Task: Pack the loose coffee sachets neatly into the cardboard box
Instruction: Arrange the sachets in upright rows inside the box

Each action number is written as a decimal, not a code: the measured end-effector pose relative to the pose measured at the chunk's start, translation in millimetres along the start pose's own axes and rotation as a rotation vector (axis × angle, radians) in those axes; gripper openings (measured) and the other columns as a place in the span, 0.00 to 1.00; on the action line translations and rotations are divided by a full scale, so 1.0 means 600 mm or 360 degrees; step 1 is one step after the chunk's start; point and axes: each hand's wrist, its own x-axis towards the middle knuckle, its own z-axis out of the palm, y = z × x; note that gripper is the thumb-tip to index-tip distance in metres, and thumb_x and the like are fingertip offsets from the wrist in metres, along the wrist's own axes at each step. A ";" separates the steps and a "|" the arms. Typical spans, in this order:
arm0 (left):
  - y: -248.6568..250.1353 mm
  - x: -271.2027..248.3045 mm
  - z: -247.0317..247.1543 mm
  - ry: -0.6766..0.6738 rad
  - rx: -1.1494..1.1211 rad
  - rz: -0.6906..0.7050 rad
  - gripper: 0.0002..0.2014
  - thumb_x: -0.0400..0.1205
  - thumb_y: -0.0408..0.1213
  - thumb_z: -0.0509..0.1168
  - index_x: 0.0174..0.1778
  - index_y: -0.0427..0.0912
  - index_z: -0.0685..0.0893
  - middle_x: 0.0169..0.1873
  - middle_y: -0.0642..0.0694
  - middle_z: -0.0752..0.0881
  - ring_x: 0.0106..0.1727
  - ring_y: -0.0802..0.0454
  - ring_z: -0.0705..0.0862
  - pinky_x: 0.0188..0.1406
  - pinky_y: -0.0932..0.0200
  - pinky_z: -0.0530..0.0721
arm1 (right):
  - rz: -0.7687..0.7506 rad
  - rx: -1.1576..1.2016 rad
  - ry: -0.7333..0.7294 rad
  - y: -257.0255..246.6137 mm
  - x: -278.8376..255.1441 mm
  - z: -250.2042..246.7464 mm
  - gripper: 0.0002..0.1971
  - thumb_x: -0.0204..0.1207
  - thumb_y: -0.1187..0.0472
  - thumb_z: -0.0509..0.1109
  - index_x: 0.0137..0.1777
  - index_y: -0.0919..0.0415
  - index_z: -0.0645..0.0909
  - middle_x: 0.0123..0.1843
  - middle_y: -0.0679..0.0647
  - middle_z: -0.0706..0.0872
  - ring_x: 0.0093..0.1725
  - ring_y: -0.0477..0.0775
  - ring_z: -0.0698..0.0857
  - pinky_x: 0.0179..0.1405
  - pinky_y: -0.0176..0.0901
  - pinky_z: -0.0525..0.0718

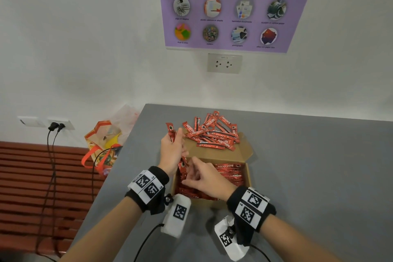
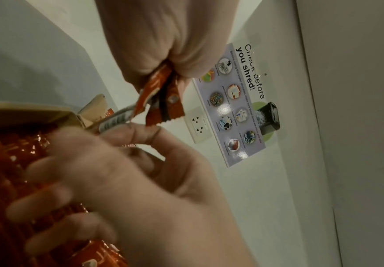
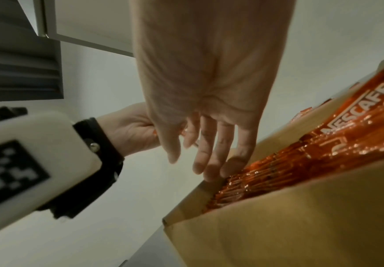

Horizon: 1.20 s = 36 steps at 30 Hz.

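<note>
L hand (image 1: 172, 151) grips sachet bundle (image 1: 172, 134) upright, feeding box (image 1: 247, 178). R hand (image 1: 204, 177) fingers (image 3: 211, 162) straight, holds nothing, parts packed rows (image 1: 230, 173) for gap. Loose pile (image 1: 212, 132) waits behind.
</note>
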 end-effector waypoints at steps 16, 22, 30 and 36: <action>0.043 0.010 -0.025 -0.0005 0.0013 0.0152 0.09 0.85 0.35 0.59 0.39 0.40 0.76 0.22 0.52 0.69 0.16 0.62 0.64 0.15 0.68 0.66 | 0.0049 -0.0133 0.0518 0.023 0.004 -0.045 0.07 0.81 0.60 0.65 0.44 0.59 0.83 0.41 0.46 0.82 0.41 0.43 0.80 0.44 0.33 0.77; 0.017 -0.021 -0.031 -0.0772 0.0888 -0.0183 0.10 0.77 0.40 0.71 0.50 0.40 0.87 0.29 0.55 0.87 0.14 0.65 0.70 0.15 0.71 0.66 | 0.0131 0.0297 0.0775 0.023 -0.005 -0.064 0.04 0.78 0.67 0.67 0.44 0.60 0.76 0.33 0.55 0.86 0.28 0.41 0.85 0.34 0.35 0.86; 0.009 -0.016 -0.047 -0.0615 0.0516 -0.0442 0.19 0.80 0.45 0.66 0.57 0.31 0.83 0.33 0.44 0.88 0.17 0.62 0.61 0.15 0.70 0.62 | -0.0280 0.0298 0.0624 0.019 -0.016 -0.055 0.08 0.72 0.73 0.72 0.36 0.63 0.81 0.46 0.51 0.89 0.48 0.40 0.88 0.47 0.32 0.85; 0.002 -0.016 -0.037 -0.0356 0.0466 -0.0281 0.17 0.76 0.32 0.71 0.61 0.43 0.79 0.36 0.46 0.85 0.19 0.64 0.76 0.15 0.72 0.68 | -0.0414 -0.0166 0.0571 0.028 -0.012 -0.055 0.11 0.74 0.72 0.70 0.43 0.55 0.86 0.55 0.42 0.85 0.56 0.36 0.82 0.58 0.29 0.80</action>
